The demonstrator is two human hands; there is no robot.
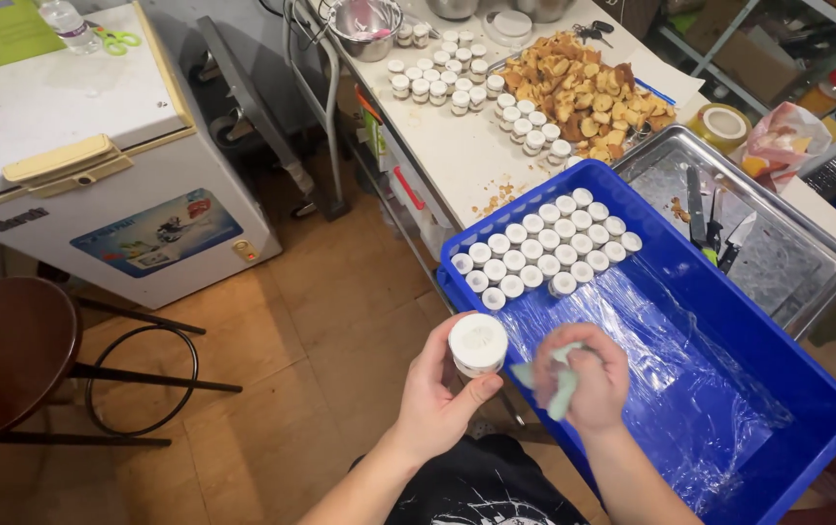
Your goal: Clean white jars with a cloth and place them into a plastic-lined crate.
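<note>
Left hand has its fingers wrapped round a small white-lidded jar, low in the middle of the view. Right hand, at 3 o'clock of it, is bunched on a pale green cloth, I think. More jars sit in the blue crate at 1 o'clock.

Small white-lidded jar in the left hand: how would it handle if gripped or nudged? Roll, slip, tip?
The jar fits inside the left hand, so probably light. Its round body would likely roll if laid sideways. Upright it seems stable: same-looking jars stand packed in the blue crate.
</note>
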